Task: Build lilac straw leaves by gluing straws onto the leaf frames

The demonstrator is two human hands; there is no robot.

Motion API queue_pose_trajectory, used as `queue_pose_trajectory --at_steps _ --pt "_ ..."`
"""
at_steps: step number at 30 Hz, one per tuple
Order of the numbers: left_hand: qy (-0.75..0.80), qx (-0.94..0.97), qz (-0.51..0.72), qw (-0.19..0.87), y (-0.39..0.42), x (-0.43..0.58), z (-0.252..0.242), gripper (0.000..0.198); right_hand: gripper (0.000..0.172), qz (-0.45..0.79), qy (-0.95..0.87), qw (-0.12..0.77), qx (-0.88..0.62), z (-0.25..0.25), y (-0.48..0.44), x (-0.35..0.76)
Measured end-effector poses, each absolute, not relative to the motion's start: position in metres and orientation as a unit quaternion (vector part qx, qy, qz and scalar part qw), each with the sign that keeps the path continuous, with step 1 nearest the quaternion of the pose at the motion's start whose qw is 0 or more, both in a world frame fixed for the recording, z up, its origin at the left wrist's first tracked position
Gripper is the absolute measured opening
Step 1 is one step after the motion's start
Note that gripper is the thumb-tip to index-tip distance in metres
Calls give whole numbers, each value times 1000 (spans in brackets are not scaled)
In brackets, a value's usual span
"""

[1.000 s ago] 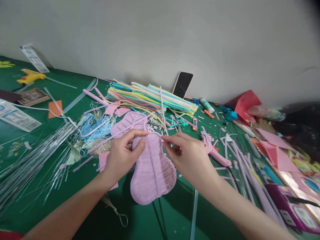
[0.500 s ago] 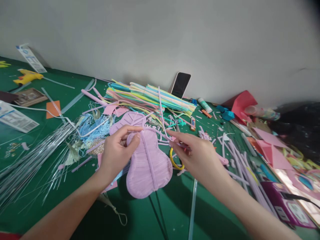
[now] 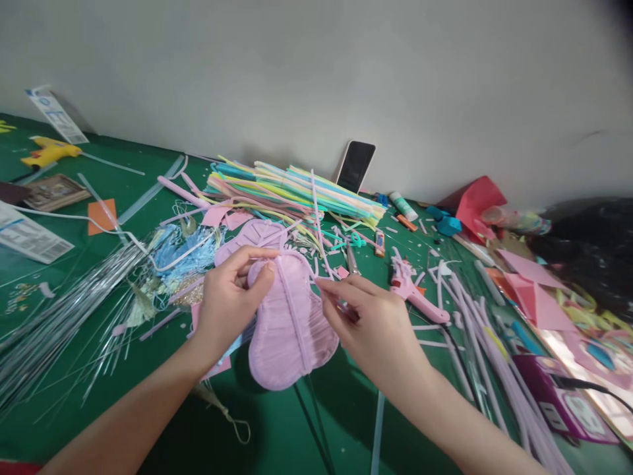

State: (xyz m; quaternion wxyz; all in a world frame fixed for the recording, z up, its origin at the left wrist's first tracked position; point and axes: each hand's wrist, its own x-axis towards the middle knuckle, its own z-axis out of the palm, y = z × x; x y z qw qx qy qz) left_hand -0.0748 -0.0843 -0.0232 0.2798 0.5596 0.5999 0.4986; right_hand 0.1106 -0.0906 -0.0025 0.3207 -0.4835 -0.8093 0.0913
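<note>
My left hand pinches the upper left edge of a lilac wing-like piece, thumb on its face. A lilac strip runs down the middle of this piece. My right hand is closed at the piece's right edge, its fingertips at a thin lilac strip along the rim; the exact grip is partly hidden. Behind the held piece lies another lilac piece with ribs. A thin lilac stem stands up between the hands.
Behind lies a bundle of pastel pipe cleaners, with a phone against the wall. A pink glue gun and lilac stems lie right. Silver strands and a yellow glue gun are left.
My right hand has moved slightly left and down to the piece's edge. The yellow ring by it is no longer visible, and the pink glue gun shows more fully. My left hand keeps its grip.
</note>
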Motion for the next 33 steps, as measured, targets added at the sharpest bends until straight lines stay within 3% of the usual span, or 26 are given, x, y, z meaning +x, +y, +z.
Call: queue_pose_trajectory --at_steps 13,26,33 --pt "605 571 486 267 -85 -76 -27 18 25 -1 -818 279 -503 -2 -91 98" --pt "586 571 500 282 -85 -77 -30 16 29 51 -832 229 -502 -1 -97 96" --pt "582 574 503 281 -85 -76 -25 16 41 143 -843 206 -476 7 -99 102"
